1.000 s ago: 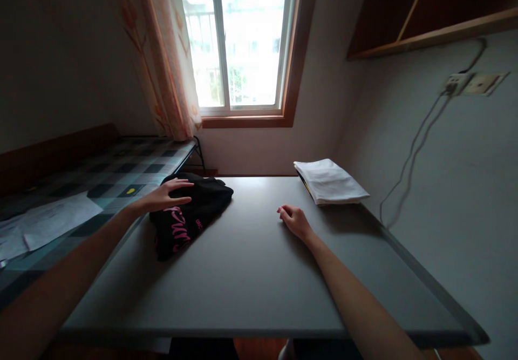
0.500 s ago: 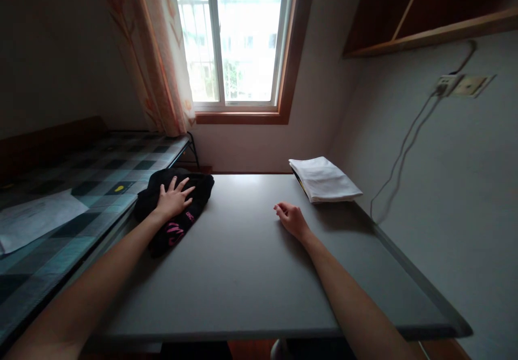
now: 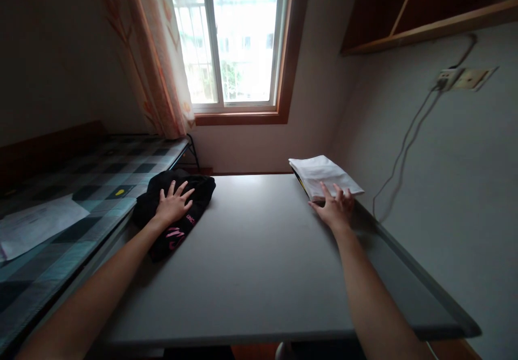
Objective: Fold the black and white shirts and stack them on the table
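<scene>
My left hand [image 3: 174, 205] lies flat with spread fingers on a black cloth item [image 3: 202, 190], bunched up, with pink lettering on its near side. This looks like a folded garment, though its exact kind does not show. At the far right of the table [image 3: 251, 273], my right hand [image 3: 335, 206] rests at the near edge of a folded white cloth [image 3: 319, 170]. Its fingers are apart, the tips over the cloth's front edge. Something dark with a yellow strip shows under the white cloth's left side.
A bed with a checked cover [image 3: 145, 157] adjoins the table's left side, with white paper [image 3: 40, 225] on it. A curtain [image 3: 156, 79] hangs beside the window. On the right wall, a cable [image 3: 404, 144] runs from a socket [image 3: 449, 79] down behind the table edge.
My right hand has moved right and forward from the table's middle to the white cloth, and its curled fingers have spread. My left hand stays on the black item.
</scene>
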`<control>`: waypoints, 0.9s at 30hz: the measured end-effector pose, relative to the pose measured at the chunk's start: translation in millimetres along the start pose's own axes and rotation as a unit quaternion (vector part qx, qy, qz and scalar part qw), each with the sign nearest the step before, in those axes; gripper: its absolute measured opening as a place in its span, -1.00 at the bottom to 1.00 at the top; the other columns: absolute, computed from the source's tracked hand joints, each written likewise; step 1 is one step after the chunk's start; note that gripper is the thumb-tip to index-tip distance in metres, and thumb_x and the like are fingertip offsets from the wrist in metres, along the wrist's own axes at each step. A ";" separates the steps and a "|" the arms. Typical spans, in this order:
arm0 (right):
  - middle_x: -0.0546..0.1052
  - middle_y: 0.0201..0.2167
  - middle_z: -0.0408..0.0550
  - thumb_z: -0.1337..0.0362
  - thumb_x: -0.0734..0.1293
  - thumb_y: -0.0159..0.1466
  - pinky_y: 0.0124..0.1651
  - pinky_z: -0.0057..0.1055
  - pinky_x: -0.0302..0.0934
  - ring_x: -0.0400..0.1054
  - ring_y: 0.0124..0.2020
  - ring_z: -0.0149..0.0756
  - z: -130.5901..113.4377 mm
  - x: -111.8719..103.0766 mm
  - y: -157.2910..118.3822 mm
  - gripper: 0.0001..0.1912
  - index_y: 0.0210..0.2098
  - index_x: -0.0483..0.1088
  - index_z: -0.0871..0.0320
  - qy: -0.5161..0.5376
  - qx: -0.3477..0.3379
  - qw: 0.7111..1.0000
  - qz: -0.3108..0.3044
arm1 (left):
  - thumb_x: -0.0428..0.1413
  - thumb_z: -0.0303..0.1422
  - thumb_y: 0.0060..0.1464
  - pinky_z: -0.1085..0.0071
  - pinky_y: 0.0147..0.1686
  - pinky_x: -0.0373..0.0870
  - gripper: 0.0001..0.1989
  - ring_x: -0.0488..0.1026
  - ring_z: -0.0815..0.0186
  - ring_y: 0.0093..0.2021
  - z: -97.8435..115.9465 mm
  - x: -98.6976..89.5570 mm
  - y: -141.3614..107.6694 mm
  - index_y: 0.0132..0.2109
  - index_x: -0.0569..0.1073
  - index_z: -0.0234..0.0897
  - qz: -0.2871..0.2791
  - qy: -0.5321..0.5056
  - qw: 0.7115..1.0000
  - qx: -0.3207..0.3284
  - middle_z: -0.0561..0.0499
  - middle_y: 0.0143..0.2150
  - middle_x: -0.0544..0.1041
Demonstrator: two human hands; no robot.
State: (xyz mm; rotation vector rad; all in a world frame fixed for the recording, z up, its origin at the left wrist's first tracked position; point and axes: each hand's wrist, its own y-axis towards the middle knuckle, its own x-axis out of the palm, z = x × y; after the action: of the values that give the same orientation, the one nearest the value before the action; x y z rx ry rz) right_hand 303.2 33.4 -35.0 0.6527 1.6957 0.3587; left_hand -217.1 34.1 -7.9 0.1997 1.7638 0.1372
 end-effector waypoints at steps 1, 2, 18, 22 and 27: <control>0.20 0.26 0.14 0.00 0.36 0.13 0.22 0.16 -0.08 -0.12 0.29 0.24 -0.5 0.9 0.1 -0.32 0.22 0.30 0.02 0.001 0.002 1.000 -0.003 | -0.10 -0.14 0.24 -0.28 0.22 -0.07 -0.48 -0.21 -0.16 0.42 -0.2 0.0 0.1 0.32 0.24 0.00 0.000 -0.001 1.000 0.000 0.00 0.45 -0.01; 0.23 0.25 0.14 0.03 0.35 0.16 0.23 0.15 -0.08 -0.10 0.29 0.23 -0.9 1.3 0.2 -0.37 0.21 0.33 0.03 0.002 0.005 1.000 -0.004 | -0.10 -0.15 0.24 -0.28 0.22 -0.07 -0.48 -0.21 -0.16 0.42 -0.4 -0.1 0.1 0.32 0.24 0.01 0.001 -0.002 1.000 -0.001 0.01 0.45 -0.01; 0.54 -0.10 0.26 0.17 0.07 0.36 0.28 0.27 -0.29 0.14 0.26 0.11 -19.2 9.7 21.5 -0.58 -0.09 0.46 0.27 0.077 0.013 0.991 0.110 | -0.09 -0.16 0.23 -0.25 0.24 -0.11 -0.48 -0.21 -0.13 0.42 0.4 6.5 -0.8 0.31 0.25 0.02 0.020 -0.003 1.000 -0.002 0.00 0.44 0.02; 0.52 -0.10 0.29 0.15 0.05 0.38 0.25 0.24 -0.17 0.25 0.17 0.06 -27.0 7.5 50.4 -0.59 -0.11 0.43 0.24 0.136 0.023 0.983 0.123 | -0.08 -0.16 0.22 -0.24 0.25 -0.13 -0.48 -0.21 -0.13 0.42 0.1 8.9 -0.6 0.31 0.26 0.04 0.025 -0.005 1.000 -0.008 0.01 0.44 0.02; 0.52 -0.25 0.29 0.07 0.03 0.38 0.04 0.04 0.17 0.41 -0.12 0.05 -45.1 -25.2 91.0 -0.54 -0.13 0.39 0.27 0.230 0.048 0.954 0.184 | -0.08 -0.16 0.22 -0.23 0.26 -0.13 -0.48 -0.21 -0.11 0.43 0.4 9.2 -0.4 0.31 0.26 0.03 0.023 -0.009 1.000 -0.011 0.03 0.44 0.02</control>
State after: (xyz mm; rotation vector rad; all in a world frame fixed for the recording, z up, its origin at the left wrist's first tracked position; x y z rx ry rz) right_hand 283.1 95.6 46.8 1.0203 2.0391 0.7414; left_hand -218.5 35.7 -16.9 0.2259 1.7406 0.1877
